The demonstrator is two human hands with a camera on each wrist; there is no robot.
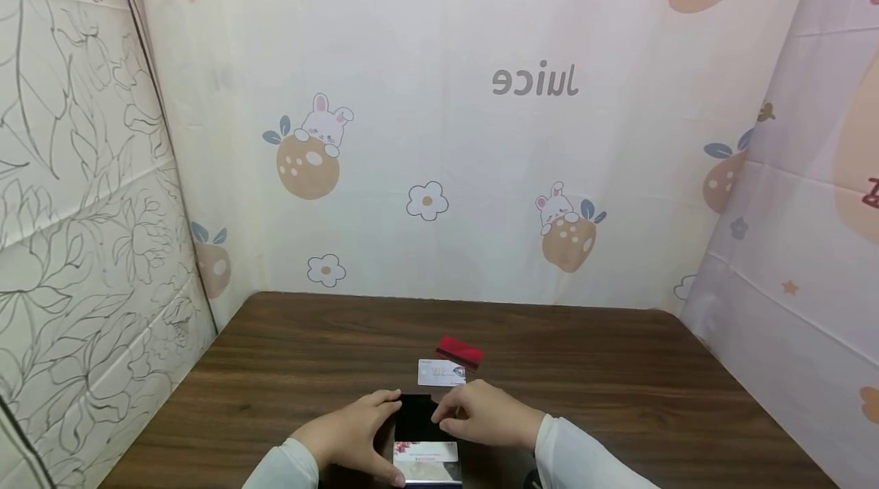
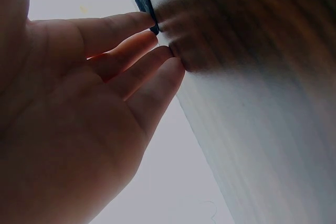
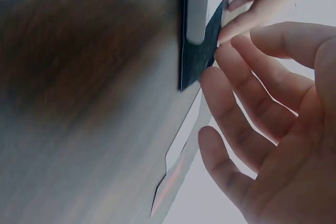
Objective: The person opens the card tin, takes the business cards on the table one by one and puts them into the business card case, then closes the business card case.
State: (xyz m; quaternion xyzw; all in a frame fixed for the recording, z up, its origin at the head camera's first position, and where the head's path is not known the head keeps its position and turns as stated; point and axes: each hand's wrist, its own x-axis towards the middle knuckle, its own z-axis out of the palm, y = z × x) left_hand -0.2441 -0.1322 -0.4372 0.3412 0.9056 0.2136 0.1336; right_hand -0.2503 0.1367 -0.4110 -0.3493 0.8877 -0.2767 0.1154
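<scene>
A flat black folder like a card wallet lies spread on the table near its front. Its lower half carries a white card with red flowers and a greyish picture below that. Along the left edge rests my left hand, fingertips at the top corner, thumb near the bottom; the left wrist view shows those fingers fairly straight. Over the black half's right side is my right hand, fingers loosely bent, nothing seen between them in the right wrist view, fingertips right by the folder's edge.
Just beyond the folder lies a white VIP card, with a red card with a dark stripe behind it. A small dark object shows beside the right sleeve. Printed cloth hangs behind the brown wooden table.
</scene>
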